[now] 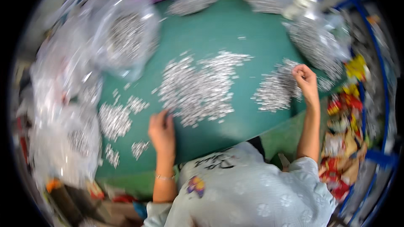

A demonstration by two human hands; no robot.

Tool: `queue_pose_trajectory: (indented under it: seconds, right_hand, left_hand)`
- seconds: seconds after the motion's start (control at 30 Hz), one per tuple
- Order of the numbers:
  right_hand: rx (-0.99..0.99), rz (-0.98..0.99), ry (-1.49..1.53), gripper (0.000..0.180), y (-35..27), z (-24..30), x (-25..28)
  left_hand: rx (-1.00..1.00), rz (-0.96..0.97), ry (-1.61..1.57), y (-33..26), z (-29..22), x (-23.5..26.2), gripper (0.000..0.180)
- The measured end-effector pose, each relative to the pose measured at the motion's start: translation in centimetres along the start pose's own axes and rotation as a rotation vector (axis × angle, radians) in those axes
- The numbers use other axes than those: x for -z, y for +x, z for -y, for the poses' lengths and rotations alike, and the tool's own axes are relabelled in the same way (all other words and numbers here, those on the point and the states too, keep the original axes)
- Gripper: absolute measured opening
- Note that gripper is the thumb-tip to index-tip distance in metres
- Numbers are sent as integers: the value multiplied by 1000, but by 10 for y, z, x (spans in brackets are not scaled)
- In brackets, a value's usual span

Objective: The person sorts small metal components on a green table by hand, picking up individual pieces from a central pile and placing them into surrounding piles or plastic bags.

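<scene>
On the green table [252, 117], the left hand [162, 131] rests curled-fingered at the large central heap of small silvery pieces [198, 88], the right hand [305, 80] pinches closed at a smaller heap [275, 88]; most pieces apparently remain loose.

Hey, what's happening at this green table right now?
A person is bent over a green table strewn with small silvery pieces. Their left hand rests at the near edge of the big middle heap; their right hand is curled at a smaller heap to the right. Whether either hand holds pieces is too blurred to tell. Clear plastic bags of the same pieces ring the table.
</scene>
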State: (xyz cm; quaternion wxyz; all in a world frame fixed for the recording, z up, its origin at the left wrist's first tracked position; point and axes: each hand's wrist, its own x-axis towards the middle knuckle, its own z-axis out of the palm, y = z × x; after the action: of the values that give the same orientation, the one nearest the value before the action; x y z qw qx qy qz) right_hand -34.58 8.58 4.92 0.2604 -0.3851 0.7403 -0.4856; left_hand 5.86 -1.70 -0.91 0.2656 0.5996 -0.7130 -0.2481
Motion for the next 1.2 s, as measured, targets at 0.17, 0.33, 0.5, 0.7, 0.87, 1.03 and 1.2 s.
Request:
queue_pose_trajectory:
  seconds: [0.17,0.33,0.5,0.7,0.87,1.03,1.2]
  right_hand:
    - [-42,-572,-287,9,1,-85,124]
    - [-267,-673,-748,21,5,-138,195]
    - [-180,-597,-724,23,19,-147,201]
    - [-10,-223,-273,13,-11,-51,90]
    - [7,299,-14,9,-46,22,-48]
    - [-34,702,197,14,-61,52,-161]
    - [-67,807,344,13,-68,46,-199]
  left_hand:
    - [-123,-69,8,-1,4,-3,14]
    - [-137,-76,31,-3,-10,-11,15]
    - [-148,-133,16,-1,8,-10,12]
    - [108,-23,-298,6,4,-6,12]
    - [408,306,-1287,6,-7,1,11]
    - [525,571,-1395,-8,-34,13,12]
    - [461,625,-1365,-10,-36,11,12]
